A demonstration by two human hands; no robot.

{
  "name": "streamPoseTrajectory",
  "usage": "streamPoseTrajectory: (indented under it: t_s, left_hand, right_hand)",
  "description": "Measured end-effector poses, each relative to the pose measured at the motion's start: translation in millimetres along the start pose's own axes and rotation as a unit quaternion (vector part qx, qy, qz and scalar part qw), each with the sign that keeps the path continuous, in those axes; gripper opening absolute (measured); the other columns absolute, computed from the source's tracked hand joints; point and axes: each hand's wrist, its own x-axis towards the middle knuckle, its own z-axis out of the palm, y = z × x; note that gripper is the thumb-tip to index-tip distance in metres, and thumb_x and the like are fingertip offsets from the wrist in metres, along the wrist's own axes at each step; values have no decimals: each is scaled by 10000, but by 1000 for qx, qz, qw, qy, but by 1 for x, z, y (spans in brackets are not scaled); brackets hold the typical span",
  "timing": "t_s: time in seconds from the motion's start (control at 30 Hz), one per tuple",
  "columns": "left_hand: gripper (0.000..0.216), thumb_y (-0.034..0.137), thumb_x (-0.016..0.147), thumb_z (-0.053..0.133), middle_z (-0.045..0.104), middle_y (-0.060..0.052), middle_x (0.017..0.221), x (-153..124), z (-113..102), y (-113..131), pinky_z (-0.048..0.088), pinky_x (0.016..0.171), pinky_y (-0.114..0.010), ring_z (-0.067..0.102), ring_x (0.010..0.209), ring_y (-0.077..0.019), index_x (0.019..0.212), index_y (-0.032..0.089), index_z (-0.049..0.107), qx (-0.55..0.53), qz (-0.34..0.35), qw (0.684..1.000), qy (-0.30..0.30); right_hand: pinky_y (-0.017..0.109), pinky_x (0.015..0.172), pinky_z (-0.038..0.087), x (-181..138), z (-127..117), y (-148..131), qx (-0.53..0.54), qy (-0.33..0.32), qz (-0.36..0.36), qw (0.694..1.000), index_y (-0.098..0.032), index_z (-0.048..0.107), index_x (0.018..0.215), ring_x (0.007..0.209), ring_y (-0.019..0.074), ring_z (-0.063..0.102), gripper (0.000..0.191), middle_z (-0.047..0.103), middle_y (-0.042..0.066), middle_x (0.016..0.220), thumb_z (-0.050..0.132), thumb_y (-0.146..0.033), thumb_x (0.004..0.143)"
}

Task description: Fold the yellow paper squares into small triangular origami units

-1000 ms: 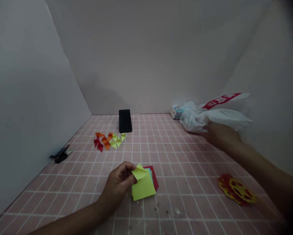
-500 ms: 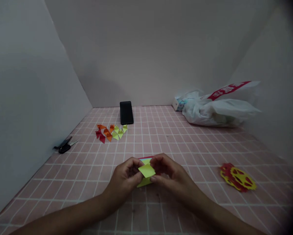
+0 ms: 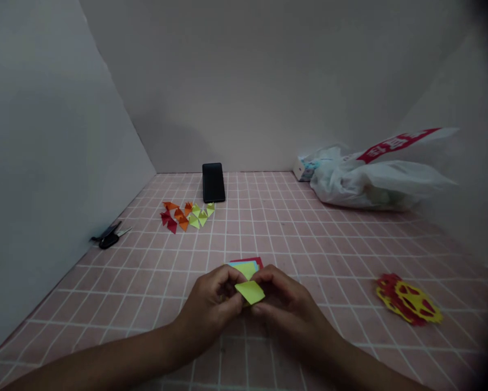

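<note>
A small folded piece of yellow paper (image 3: 250, 292) is pinched between my two hands, low in the middle of the view. My left hand (image 3: 211, 298) grips its left side with thumb and fingers closed. On the opposite edge, my right hand (image 3: 286, 301) holds it in the same way. Just behind the fingers lies a stack of coloured paper sheets (image 3: 247, 268), yellow on top with blue and red edges showing; my hands hide its near part.
Several folded red, orange and yellow paper pieces (image 3: 182, 221) lie at the left, before a black phone (image 3: 213, 183). Black-handled scissors (image 3: 109, 239) rest by the left wall. To the right are red and yellow cut-outs (image 3: 409, 300), a white plastic bag (image 3: 374, 184) and a small box (image 3: 303, 169).
The folded yellow paper and both hands have shifted slightly toward me, showing more of the stack behind. The whole view has tilted a little. Both hands still hold the paper.
</note>
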Motion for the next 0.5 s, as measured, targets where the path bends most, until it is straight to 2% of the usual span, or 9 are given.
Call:
streamPoseTrajectory:
  t_s: [0.13,0.3,0.5]
  left_hand:
    - [42,151,785,602,626,-14,786,-2,1,6,439,667,-261,570,720,-152,807,178,627,18,7,1000,-3]
    - [72,226,785,658,629,-11,759,-2,1,4,448,643,-249,571,684,-138,825,170,635,-56,-14,998,11]
    - [121,244,749,701,638,-4,736,0,2,0,461,636,-235,581,673,-125,793,162,624,-108,-44,993,27]
  right_hand:
    - [274,728,435,-2,2,-1,-26,9,-11,1000,-230,633,887,823,164,590,27,632,4,871,645,-237,864]
    - [288,661,427,-4,2,-3,-35,47,-6,998,-206,622,791,732,164,561,141,594,15,782,588,-295,896]
    - [307,665,437,-5,3,2,-19,62,16,998,-197,623,787,736,179,572,144,598,28,789,598,-304,880]
